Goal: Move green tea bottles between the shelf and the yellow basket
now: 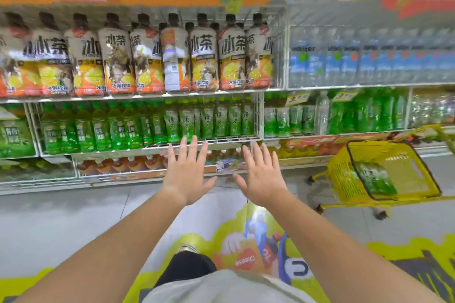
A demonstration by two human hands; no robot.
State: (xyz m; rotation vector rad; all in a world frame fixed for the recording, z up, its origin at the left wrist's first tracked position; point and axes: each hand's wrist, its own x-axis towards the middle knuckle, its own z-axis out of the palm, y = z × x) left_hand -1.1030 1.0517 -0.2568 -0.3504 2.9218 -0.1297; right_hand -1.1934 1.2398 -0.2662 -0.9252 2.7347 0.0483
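Observation:
Several green tea bottles (209, 119) stand in a row on the white wire shelf (221, 141), right of darker green bottles. My left hand (188, 174) and my right hand (262, 177) are both stretched out flat with fingers spread, just below and in front of that shelf's edge, holding nothing. The yellow basket (344, 174) stands on a wheeled frame on the floor to the right, tilted in this view. Green tea bottles (375, 177) lie inside it.
Iced tea bottles (147, 56) fill the shelf above, water bottles (369, 61) to their right. Brown tea bottles (123, 163) sit on the lowest shelf. More green bottles (357, 115) stand in the right bay. A colourful floor sticker (258, 248) lies under my feet.

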